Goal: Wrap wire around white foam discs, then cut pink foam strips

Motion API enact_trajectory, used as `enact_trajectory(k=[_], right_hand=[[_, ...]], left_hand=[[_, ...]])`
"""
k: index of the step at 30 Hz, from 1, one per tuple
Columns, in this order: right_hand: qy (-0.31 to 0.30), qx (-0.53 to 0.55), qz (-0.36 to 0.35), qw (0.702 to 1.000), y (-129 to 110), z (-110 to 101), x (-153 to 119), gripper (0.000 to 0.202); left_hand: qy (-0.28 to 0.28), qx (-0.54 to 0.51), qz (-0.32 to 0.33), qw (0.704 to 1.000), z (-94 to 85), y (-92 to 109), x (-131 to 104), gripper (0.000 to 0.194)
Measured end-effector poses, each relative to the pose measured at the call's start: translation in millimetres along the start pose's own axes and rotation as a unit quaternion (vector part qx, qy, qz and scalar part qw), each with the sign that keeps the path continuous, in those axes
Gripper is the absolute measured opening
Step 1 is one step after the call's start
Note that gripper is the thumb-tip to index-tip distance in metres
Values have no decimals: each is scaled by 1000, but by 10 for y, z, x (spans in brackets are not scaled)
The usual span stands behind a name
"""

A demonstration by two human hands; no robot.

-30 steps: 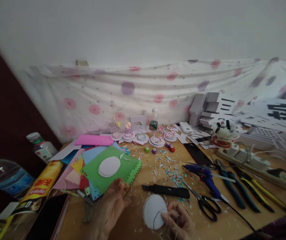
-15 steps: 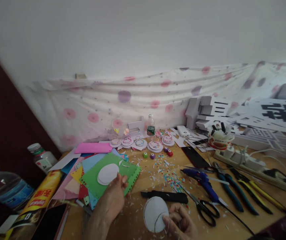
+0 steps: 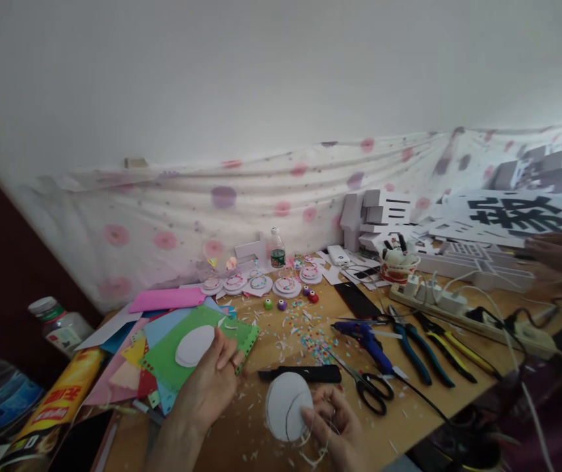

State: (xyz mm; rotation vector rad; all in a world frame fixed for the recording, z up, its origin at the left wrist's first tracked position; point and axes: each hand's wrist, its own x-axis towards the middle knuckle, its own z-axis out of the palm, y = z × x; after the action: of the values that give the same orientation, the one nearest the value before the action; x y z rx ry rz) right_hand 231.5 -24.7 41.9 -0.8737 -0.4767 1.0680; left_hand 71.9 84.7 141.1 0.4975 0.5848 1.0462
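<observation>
My right hand (image 3: pixel 333 426) pinches a white paper disc (image 3: pixel 288 406) at its right edge, with a thin wire loop lying across the disc. My left hand (image 3: pixel 212 380) is raised over the green sheet's edge, its fingers curled together; what they hold, if anything, is too small to tell. Behind it, another white disc (image 3: pixel 195 346) rests on the green sheet (image 3: pixel 175 331). A black craft knife (image 3: pixel 310 373) lies just beyond the held disc. Scissors (image 3: pixel 372 390) are to the right of it.
A blue glue gun (image 3: pixel 367 341), pliers (image 3: pixel 413 347) and a power strip (image 3: pixel 472 321) lie on the right. Beaded rings on white discs (image 3: pixel 287 286) stand at the back. Bottles (image 3: pixel 59 324) are at the left. Another person's hand (image 3: pixel 561 252) is at the far right.
The view has turned to the right, so the table's things appear further left. Another person's hand has come into view at the far right. Both my hands keep nearly the same pose.
</observation>
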Motion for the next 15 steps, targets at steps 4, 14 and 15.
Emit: enact_trajectory(k=[4,14,15], right_hand=[[-13,-13,1,1000,-71,0,-37,51],[-27,28,-9,999,-12,-92,-166,51],[-28,24,-12,999,3,-110,-172,51]], left_hand=[[64,51,7,997,268,22,-118,47],[90,67,-16,994,503,-33,-295,34],[80,61,-4,995,529,-54,-313,34]])
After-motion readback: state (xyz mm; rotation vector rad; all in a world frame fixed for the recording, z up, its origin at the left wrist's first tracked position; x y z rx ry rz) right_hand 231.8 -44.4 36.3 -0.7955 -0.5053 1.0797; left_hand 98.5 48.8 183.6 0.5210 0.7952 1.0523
